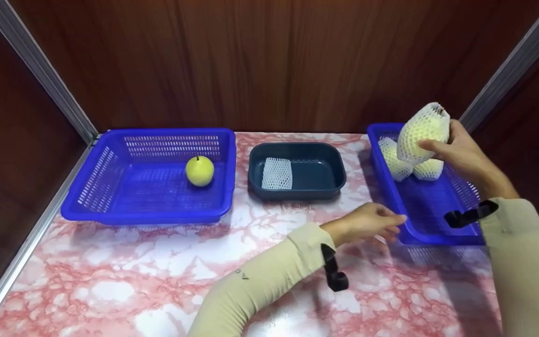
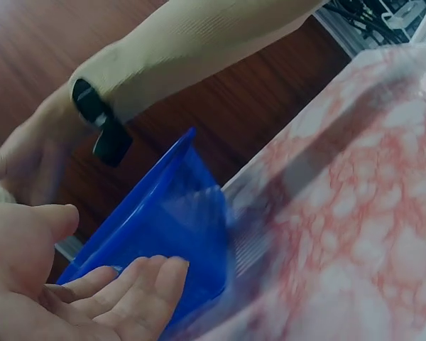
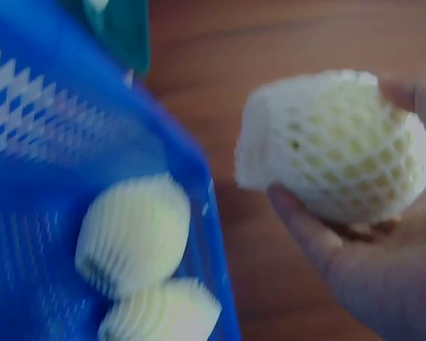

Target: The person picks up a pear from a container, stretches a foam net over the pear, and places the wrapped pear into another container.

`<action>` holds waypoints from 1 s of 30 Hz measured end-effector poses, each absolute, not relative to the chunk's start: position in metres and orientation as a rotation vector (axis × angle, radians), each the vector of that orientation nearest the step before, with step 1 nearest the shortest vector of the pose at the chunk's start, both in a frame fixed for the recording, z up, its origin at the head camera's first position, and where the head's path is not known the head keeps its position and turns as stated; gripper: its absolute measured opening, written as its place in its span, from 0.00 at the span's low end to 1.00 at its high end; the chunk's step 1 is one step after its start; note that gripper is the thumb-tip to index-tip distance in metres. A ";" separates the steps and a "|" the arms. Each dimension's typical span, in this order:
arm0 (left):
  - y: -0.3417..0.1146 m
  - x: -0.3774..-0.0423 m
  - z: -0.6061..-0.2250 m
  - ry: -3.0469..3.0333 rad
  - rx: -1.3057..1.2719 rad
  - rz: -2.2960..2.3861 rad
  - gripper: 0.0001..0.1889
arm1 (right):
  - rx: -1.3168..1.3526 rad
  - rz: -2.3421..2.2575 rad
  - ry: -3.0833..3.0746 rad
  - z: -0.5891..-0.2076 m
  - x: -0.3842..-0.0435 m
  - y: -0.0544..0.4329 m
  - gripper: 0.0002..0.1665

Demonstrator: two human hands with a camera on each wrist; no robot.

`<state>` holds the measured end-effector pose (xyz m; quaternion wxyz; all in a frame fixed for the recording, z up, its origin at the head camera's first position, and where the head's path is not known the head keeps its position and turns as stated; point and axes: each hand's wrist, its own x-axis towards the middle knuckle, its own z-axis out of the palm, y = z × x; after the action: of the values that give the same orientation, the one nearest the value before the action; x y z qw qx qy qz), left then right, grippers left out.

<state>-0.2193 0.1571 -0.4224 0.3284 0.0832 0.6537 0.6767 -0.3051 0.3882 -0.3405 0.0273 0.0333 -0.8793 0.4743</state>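
My right hand grips a pear in a white foam net, held above the right blue basket. In the right wrist view, thumb and fingers wrap round this netted pear. Two more netted pears, one at the left and one beside it, lie in that basket below. My left hand is near the basket's front left corner, holding nothing; in the left wrist view its fingers are relaxed and slightly bent. Whether it touches the rim, I cannot tell.
A bare yellow pear sits in the left blue basket. Between the baskets stands a dark tray with a flattened white foam net inside. Wooden panels close off the back and sides of the marbled table.
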 end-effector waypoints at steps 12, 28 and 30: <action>0.194 -0.209 -0.432 1.646 0.053 1.934 0.12 | 0.204 1.402 -3.014 -0.381 -0.324 0.431 0.46; 0.195 -0.209 -0.433 1.702 0.063 1.948 0.13 | 0.322 1.517 -3.286 -0.413 -0.329 0.434 0.53; 0.194 -0.210 -0.433 1.709 0.067 1.949 0.13 | 0.344 1.534 -3.298 -0.413 -0.329 0.433 0.55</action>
<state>-0.2100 0.1945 -0.4333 0.2709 0.0247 0.6344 0.7236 -0.3292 0.4331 -0.4130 -0.2532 0.0912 -0.8733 0.4061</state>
